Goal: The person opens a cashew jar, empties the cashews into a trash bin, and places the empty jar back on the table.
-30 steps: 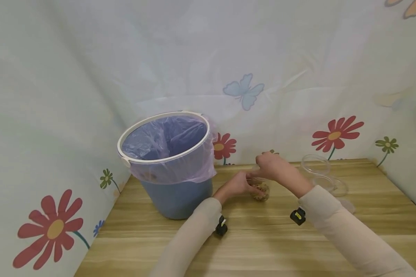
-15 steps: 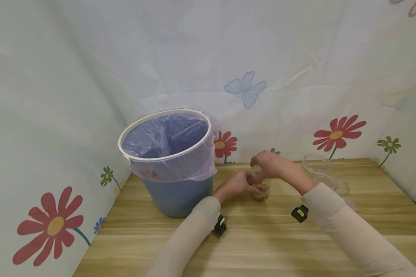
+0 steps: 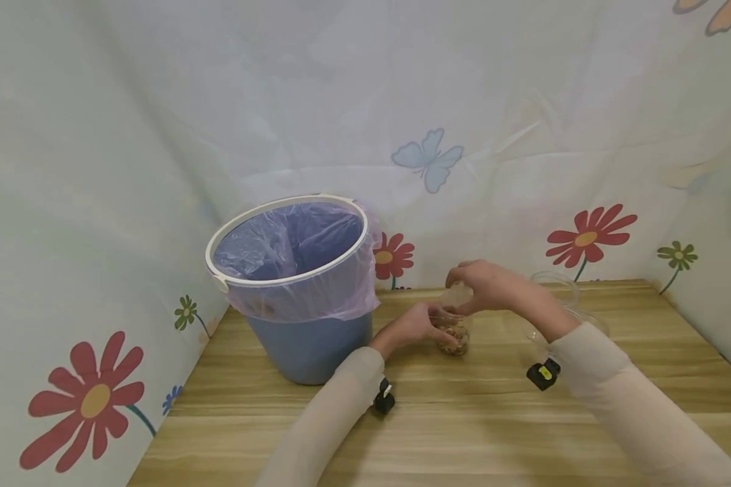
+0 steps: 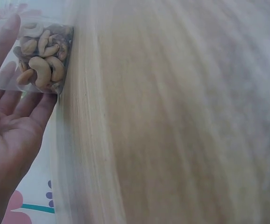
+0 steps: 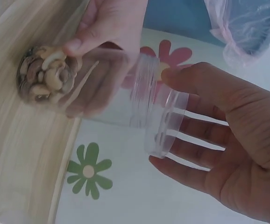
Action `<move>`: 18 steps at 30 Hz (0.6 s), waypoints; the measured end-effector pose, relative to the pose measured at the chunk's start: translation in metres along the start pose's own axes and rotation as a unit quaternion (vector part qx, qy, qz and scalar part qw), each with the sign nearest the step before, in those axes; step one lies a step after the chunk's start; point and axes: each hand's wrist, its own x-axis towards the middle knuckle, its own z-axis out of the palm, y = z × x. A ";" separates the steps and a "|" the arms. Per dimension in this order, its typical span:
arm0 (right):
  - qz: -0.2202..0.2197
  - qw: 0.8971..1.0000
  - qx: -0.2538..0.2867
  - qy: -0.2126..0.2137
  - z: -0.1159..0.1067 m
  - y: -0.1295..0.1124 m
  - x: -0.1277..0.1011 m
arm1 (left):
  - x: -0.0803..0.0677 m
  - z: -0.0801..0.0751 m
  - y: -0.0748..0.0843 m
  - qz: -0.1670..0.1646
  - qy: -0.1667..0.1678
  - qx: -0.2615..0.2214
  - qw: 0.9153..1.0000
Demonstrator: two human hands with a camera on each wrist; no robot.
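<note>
A clear jar with cashews in its lower part stands upright on the wooden table. My left hand grips it from the left side, thumb on one face and fingers behind. Over the mouth, my right hand pinches a clear lid by its edge between thumb and fingers. The lid tilts at the threaded rim, overlapping it in the right wrist view. In the head view it shows as a pale disc above the jar.
Left of the jar stands a blue bin with a white rim and a pink plastic liner. Several clear round pieces lie at the back right, partly hidden by the right wrist. Flowered cloth backs the table.
My right hand has turned and shifted slightly right at the jar's top, and the lid now shows tilted in its fingers. The left hand keeps its grip on the jar.
</note>
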 end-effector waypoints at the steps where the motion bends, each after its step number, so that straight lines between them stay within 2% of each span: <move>1: 0.002 1.000 -0.002 0.001 0.000 0.001 -0.001 | -0.001 0.000 0.000 0.000 -0.001 -0.003 1.000; 8: 0.035 0.999 0.024 0.006 0.000 0.007 -0.016 | -0.002 0.000 -0.003 0.014 -0.015 -0.021 1.000; 12: 0.054 0.998 0.036 0.013 0.001 0.010 -0.026 | -0.002 0.001 -0.001 0.019 -0.011 -0.018 1.000; 18: 0.089 0.995 0.040 -0.008 0.005 0.015 -0.040 | -0.002 0.000 0.000 0.027 -0.007 -0.010 1.000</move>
